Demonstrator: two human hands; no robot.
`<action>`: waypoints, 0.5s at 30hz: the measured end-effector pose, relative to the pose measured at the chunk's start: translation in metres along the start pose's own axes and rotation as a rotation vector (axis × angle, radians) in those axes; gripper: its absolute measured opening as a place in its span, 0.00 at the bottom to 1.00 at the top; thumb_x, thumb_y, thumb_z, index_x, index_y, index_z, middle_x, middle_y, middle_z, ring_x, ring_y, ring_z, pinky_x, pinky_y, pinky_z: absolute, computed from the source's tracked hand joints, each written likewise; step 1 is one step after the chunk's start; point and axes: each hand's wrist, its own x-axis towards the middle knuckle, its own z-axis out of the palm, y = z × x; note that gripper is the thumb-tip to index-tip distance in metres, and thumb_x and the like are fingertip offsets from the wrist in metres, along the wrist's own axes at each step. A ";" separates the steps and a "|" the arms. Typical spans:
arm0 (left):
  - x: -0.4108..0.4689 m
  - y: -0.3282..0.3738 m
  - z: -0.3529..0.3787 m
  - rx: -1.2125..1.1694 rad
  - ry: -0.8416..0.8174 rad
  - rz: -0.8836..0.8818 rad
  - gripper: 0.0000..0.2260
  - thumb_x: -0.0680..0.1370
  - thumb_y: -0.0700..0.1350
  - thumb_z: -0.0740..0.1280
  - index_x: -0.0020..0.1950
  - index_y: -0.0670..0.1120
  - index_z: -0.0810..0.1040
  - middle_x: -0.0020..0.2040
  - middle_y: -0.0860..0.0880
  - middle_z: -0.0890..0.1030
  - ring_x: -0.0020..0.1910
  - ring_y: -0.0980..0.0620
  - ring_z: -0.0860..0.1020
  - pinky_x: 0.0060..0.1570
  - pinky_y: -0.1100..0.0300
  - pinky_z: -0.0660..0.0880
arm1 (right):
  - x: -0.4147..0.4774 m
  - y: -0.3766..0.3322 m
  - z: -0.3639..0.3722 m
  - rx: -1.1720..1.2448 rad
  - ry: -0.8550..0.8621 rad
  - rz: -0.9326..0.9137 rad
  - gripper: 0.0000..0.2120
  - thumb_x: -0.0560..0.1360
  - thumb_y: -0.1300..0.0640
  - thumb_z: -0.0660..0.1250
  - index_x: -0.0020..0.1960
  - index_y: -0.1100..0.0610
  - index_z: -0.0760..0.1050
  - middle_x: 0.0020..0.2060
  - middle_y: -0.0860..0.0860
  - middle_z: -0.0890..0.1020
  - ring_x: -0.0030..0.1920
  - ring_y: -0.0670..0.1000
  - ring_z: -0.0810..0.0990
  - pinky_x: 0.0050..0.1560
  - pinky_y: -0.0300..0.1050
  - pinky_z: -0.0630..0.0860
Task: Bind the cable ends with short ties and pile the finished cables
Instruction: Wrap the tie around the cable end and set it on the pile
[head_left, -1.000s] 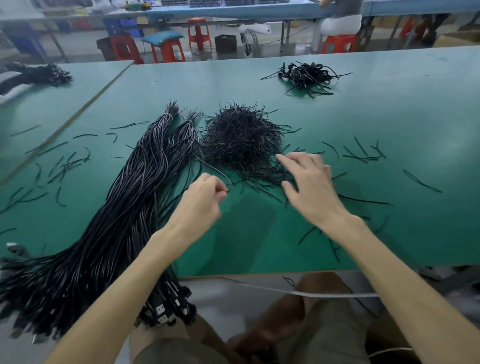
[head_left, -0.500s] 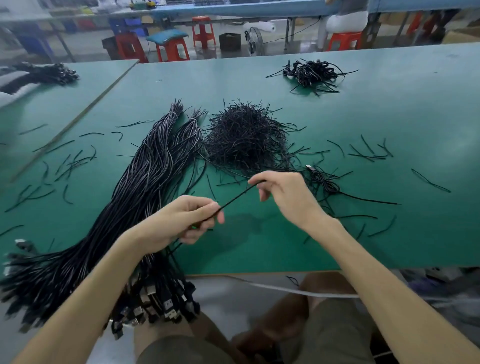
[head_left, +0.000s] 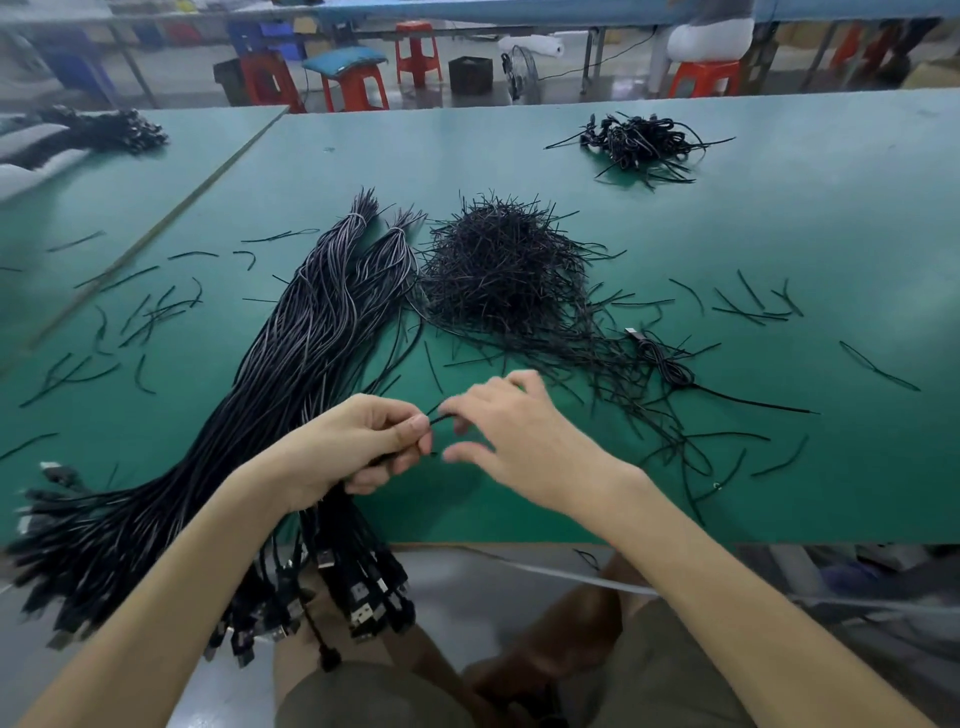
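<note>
A thick bundle of long black cables runs diagonally over the green table, its plugs hanging off the near edge. My left hand grips a cable end together with a short black tie just right of the bundle. My right hand, blurred, has its fingertips at the tie's free end right beside the left thumb. A heap of short black ties lies behind the hands. A small pile of bound cables sits at the far right.
One loose cable with a plug lies right of the tie heap. Stray ties are scattered on both sides. Another dark cable pile rests on the neighbouring table at far left. Red stools stand beyond.
My right hand left the tie heap with a tie, stretched it between both hands, and has now closed in on my left hand. The left hand drew nearer to me, holding the cable end.
</note>
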 end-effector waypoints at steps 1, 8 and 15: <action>0.000 0.000 0.000 -0.005 0.001 0.017 0.13 0.85 0.48 0.63 0.45 0.44 0.80 0.33 0.47 0.73 0.22 0.55 0.62 0.20 0.65 0.61 | 0.002 -0.006 0.002 0.009 -0.008 -0.019 0.17 0.83 0.46 0.61 0.66 0.54 0.75 0.55 0.48 0.80 0.58 0.51 0.75 0.67 0.49 0.64; -0.005 0.001 -0.001 0.098 -0.118 0.042 0.21 0.84 0.58 0.61 0.43 0.44 0.80 0.31 0.47 0.74 0.24 0.51 0.68 0.25 0.61 0.68 | 0.004 -0.002 0.007 0.562 0.176 0.165 0.09 0.81 0.62 0.64 0.46 0.58 0.81 0.32 0.41 0.74 0.37 0.49 0.74 0.46 0.53 0.76; -0.019 0.007 -0.021 0.220 -0.316 0.014 0.16 0.87 0.49 0.59 0.49 0.40 0.78 0.38 0.45 0.81 0.37 0.47 0.78 0.43 0.58 0.75 | 0.005 -0.009 0.016 0.723 0.321 0.170 0.10 0.78 0.58 0.61 0.43 0.55 0.80 0.33 0.48 0.80 0.35 0.52 0.77 0.40 0.53 0.77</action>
